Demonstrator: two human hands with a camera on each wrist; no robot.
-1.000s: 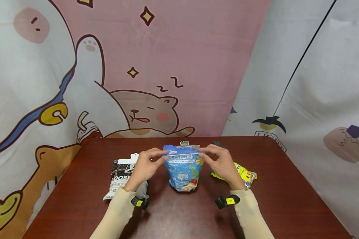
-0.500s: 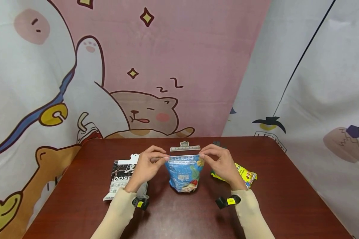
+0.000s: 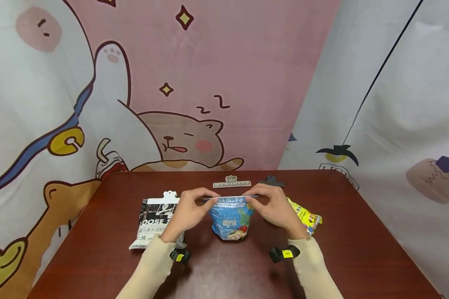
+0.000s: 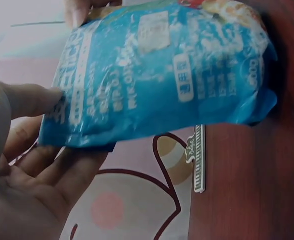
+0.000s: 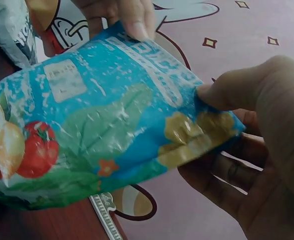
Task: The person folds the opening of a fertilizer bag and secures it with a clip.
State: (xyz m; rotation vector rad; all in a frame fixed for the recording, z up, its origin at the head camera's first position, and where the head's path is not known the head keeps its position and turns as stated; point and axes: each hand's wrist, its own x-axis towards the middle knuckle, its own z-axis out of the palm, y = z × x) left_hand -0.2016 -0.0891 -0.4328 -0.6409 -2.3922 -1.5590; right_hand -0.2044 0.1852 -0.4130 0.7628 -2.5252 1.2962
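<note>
A blue fertilizer bag (image 3: 230,222), printed with white characters and vegetables, stands upright at the middle of the table. Its top is folded back into a straight edge. My left hand (image 3: 190,209) pinches the left end of that edge, thumb on the printed front and fingers behind. At the right end my right hand (image 3: 275,205) pinches it the same way. In the left wrist view the left thumb presses the blue bag (image 4: 132,80) near its top corner. The right wrist view shows the right thumb on the bag (image 5: 107,105), with a tomato printed lower down.
Behind the bag lies a white ruler-edged clip (image 3: 232,184), with a black clip (image 3: 272,182) to its right. A black-and-white bag (image 3: 149,226) with a white clip (image 3: 169,198) on top lies at left. A yellow bag (image 3: 307,218) lies beyond my right hand.
The blue top flap has turned down behind the bag, uncovering the white ruler-edged clip. Both hands have moved slightly inward along the folded edge.
</note>
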